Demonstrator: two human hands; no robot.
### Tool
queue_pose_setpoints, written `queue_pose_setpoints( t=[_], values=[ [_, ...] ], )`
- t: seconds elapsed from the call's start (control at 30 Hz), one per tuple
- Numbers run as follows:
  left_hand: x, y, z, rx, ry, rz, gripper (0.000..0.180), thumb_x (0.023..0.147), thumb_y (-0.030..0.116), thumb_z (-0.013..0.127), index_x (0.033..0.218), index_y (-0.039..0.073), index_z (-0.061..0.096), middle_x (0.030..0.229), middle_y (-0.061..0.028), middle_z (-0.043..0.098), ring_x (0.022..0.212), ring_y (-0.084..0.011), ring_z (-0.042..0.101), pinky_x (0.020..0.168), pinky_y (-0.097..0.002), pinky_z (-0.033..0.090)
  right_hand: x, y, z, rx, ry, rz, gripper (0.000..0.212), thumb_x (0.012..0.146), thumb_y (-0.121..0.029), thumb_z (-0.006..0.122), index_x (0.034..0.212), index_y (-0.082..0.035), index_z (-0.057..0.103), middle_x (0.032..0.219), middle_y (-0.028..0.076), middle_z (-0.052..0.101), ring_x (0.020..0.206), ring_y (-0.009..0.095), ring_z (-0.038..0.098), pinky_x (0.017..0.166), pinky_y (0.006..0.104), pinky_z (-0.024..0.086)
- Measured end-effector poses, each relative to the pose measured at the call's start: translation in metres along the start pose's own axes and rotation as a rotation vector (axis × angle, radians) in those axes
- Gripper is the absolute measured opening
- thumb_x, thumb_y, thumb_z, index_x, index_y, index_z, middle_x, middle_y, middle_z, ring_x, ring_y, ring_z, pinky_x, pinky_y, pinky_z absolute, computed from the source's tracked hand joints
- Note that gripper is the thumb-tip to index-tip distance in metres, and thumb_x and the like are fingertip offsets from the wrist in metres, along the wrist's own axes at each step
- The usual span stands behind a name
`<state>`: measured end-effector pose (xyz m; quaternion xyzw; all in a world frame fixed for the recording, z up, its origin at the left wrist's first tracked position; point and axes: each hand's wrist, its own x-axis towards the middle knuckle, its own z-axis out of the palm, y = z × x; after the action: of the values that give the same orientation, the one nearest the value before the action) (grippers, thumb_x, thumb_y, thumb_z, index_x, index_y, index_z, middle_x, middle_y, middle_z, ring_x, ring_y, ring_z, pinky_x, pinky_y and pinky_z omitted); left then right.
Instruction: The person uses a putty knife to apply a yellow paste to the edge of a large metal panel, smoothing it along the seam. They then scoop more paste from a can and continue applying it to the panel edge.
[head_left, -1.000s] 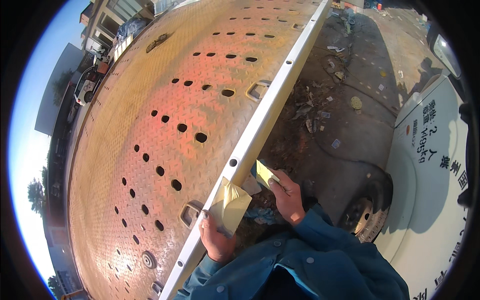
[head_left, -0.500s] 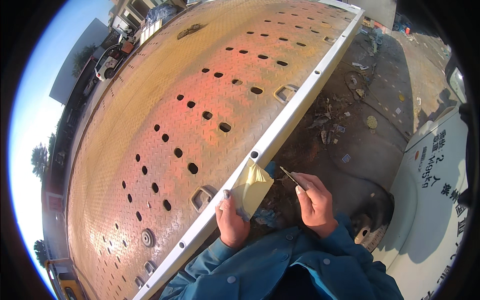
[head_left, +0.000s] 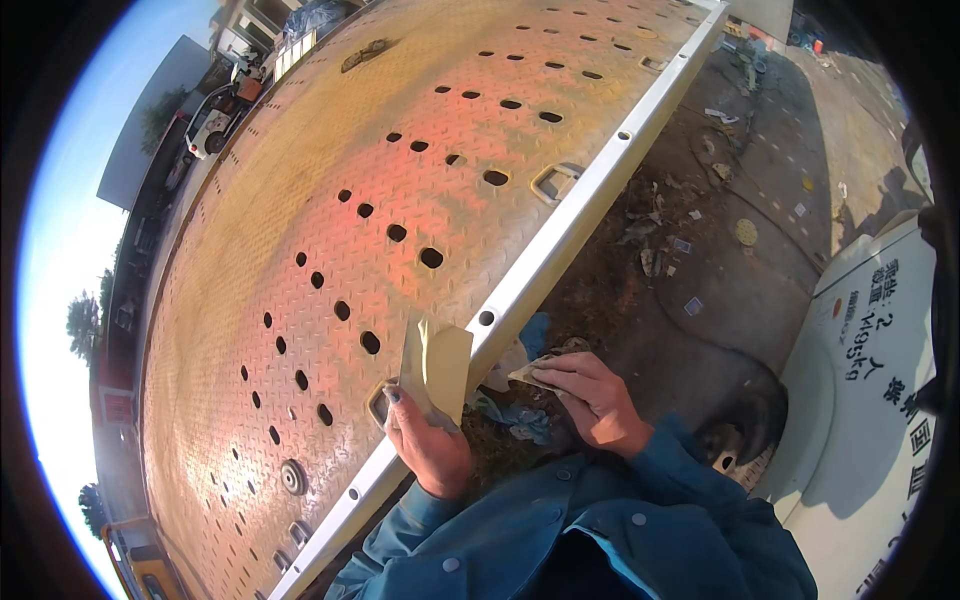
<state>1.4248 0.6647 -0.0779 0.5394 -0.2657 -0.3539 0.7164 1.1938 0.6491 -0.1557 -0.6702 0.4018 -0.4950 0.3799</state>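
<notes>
My left hand (head_left: 428, 448) is closed on a flat thin plate (head_left: 408, 362) with a thick layer of pale yellow putty (head_left: 450, 370) on it. The plate stands tilted above the white rim (head_left: 590, 180) of a large patterned metal deck. To the right, beyond that rim, my right hand (head_left: 592, 402) pinches a thin flat scraper (head_left: 524, 374) with putty-coloured smears. The scraper and the putty plate are apart. My right fingers partly hide the scraper.
The worn yellow and red tread-plate deck (head_left: 250, 190) has rows of oval holes and recessed metal loops (head_left: 557, 184). Litter and a cable lie on the ground (head_left: 740, 320) at the right. Beside me stands a white vehicle door (head_left: 850, 430). Crumpled blue material (head_left: 520, 420) lies below my hands.
The plate with putty has moved left and turned more upright in my left hand. My right hand has shifted slightly left and lower, and its scraper now lies flatter.
</notes>
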Motion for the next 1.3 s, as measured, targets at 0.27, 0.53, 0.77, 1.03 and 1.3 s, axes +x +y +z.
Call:
queue_pose_setpoints(
  t=[0.27, 0.53, 0.77, 1.03, 1.3],
  values=[
    [-0.016, 0.001, -0.036, 0.091, 0.043, 0.045, 0.053, 0.122, 0.045, 0.053, 0.131, -0.005, 0.070, 0.124, -0.0142, 0.073, 0.114, -0.0218, 0.070, 0.100, -0.0392, 0.056, 0.090, 0.141, -0.010, 0.254, 0.566, 0.213, 0.034, 0.120, -0.013, 0.060, 0.150, -0.002, 0.072, 0.147, 0.009, 0.072, 0.130, 0.017, 0.067, 0.111, 0.0336, 0.053],
    [-0.028, 0.005, -0.061, 0.106, 0.278, 0.014, 0.056, 0.119, 0.051, 0.060, 0.131, -0.003, 0.066, 0.125, -0.0161, 0.071, 0.115, -0.0253, 0.071, 0.099, -0.0424, 0.058, 0.116, 0.146, 0.025, 0.093, 0.707, 0.106, 0.040, 0.117, -0.007, 0.060, 0.156, -0.005, 0.068, 0.150, 0.014, 0.068, 0.136, 0.030, 0.066, 0.116, 0.0411, 0.054],
    [-0.020, 0.015, -0.102, 0.037, 0.224, -0.020, 0.053, 0.120, 0.048, 0.059, 0.134, -0.003, 0.067, 0.129, -0.0167, 0.073, 0.119, -0.0275, 0.072, 0.104, -0.0444, 0.058, 0.080, 0.115, 0.089, -0.029, 0.679, 0.061, 0.043, 0.117, -0.007, 0.061, 0.160, -0.007, 0.065, 0.153, 0.014, 0.065, 0.140, 0.031, 0.065, 0.117, 0.0420, 0.055],
    [-0.011, 0.003, -0.223, 0.412, 0.166, 0.188, 0.042, 0.120, 0.037, 0.059, 0.136, -0.001, 0.066, 0.127, -0.0170, 0.072, 0.117, -0.0290, 0.070, 0.103, -0.0458, 0.057, 0.021, 0.066, 0.181, -0.028, 0.651, 0.032, 0.056, 0.107, 0.010, 0.064, 0.161, -0.007, 0.064, 0.155, 0.014, 0.063, 0.141, 0.032, 0.064, 0.118, 0.0412, 0.054],
    [-0.001, 0.004, -0.295, 0.341, -0.007, 0.244, 0.045, 0.112, 0.018, 0.071, 0.146, -0.010, 0.061, 0.118, -0.0220, 0.071, 0.108, -0.0367, 0.067, 0.096, -0.0475, 0.054, -0.059, 0.006, 0.269, -0.017, 0.514, 0.066, 0.070, 0.095, 0.014, 0.069, 0.161, -0.007, 0.064, 0.159, 0.019, 0.060, 0.144, 0.041, 0.060, 0.121, 0.0465, 0.053]
  ],
)
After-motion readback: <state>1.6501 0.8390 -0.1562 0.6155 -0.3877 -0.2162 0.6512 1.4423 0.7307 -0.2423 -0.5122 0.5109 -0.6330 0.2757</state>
